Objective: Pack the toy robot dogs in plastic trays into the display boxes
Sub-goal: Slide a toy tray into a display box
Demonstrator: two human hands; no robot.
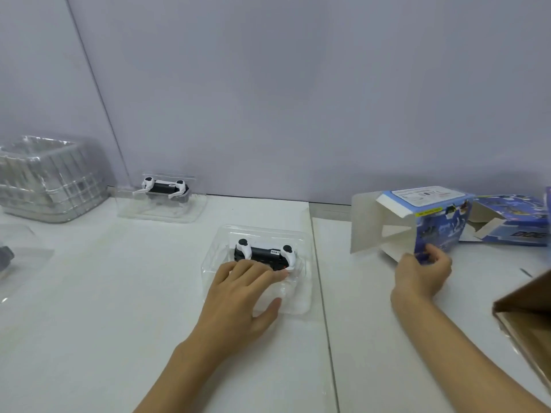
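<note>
Nearest the camera, at the right edge: a brown cardboard carton, open, only partly in view. Under everything, the white worktop, split by a seam just right of the near tray.

Landmark: the near clear plastic tray, at the middle of the worktop, holding a black-and-white toy robot dog lying on its back, legs up. Left hand laid on this tray, fingers straight and spread, fingertips touching the dog's near side, thumb on the tray's front part. Nothing gripped.

Far left of the tray, against the wall: a stack of empty clear trays, largest thing on that side. Right of the tray, across the seam: a blue display box, lying on its side, open end with white flaps turned toward the tray. Right hand holding the box's near lower corner, fingers curled over the edge, thumb on the blue face. Box and tray well apart, one per hand.

Beyond that box, further right: a second blue display box, flaps loose. Behind and left of the near tray, near the wall: a second tray with another toy dog in it, untouched. At the left edge: part of one more clear tray, contents unclear.
</note>
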